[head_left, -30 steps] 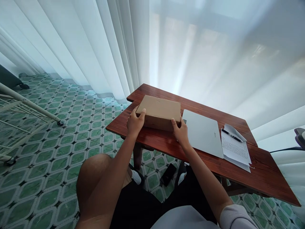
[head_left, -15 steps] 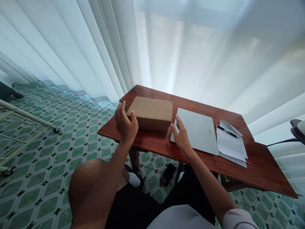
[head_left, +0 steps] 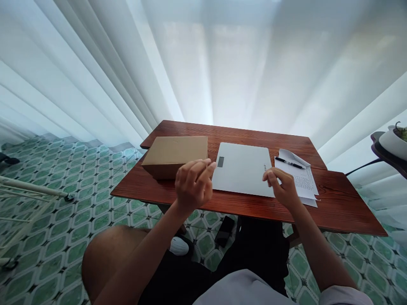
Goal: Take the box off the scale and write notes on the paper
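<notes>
My left hand [head_left: 194, 184] hovers at the near right corner of a closed brown cardboard box [head_left: 178, 150], its fingers loosely bent and holding nothing. To the right of the box lies a closed silver laptop [head_left: 243, 169] with a dark rectangle near its left edge. My right hand [head_left: 282, 186] hangs over the laptop's right edge, fingers loosely bent, with nothing seen in it. Written sheets of paper [head_left: 303, 181] lie just beyond that hand, and a black pen [head_left: 289, 162] rests on them.
The reddish wooden table [head_left: 337, 207] stands before white curtains [head_left: 235, 76]. A black phone [head_left: 224, 231] lies on the green tiled floor between my feet. A white wheeled rack [head_left: 32, 190] is at the left; a potted plant [head_left: 394, 142] stands at the far right.
Both hands have left the box's sides and moved right, to either side of the laptop. Their fingers are more bent. The view has turned rightward.
</notes>
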{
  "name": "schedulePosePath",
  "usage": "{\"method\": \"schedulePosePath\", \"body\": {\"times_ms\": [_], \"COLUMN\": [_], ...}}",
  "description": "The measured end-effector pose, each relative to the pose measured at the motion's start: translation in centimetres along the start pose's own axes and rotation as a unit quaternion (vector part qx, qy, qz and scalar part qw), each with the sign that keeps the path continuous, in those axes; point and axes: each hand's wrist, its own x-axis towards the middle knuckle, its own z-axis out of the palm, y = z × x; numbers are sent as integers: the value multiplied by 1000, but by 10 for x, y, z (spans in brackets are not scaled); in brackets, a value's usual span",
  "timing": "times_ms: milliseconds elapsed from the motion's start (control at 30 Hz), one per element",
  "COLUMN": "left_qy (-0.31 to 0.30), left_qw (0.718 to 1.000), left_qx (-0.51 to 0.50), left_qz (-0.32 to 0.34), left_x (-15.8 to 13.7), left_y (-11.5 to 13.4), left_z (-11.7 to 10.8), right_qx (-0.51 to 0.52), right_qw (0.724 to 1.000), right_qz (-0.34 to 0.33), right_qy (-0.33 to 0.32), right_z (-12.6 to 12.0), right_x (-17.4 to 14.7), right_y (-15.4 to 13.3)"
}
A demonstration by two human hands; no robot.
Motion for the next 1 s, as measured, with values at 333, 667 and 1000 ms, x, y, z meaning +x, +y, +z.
{"method": "schedulePosePath", "body": {"times_ms": [333,667,1000], "left_qy": [-136,-253,-322], "left_qw": [949,873,866], "left_qx": [-112,-149,-168], "left_qz": [261,390,344], "left_x": [19,32,24], "left_y": [104,199,223], "left_z": [68,148,170], "right_qx": [-320,-468,-453], "right_qw": [942,871,868], "right_qz": [71,153,200], "right_qy": [66,-1,-33], "right_z": [-96,-102,-97], "right_x": [-14,-20,-20], "right_y": [98,174,183]}}
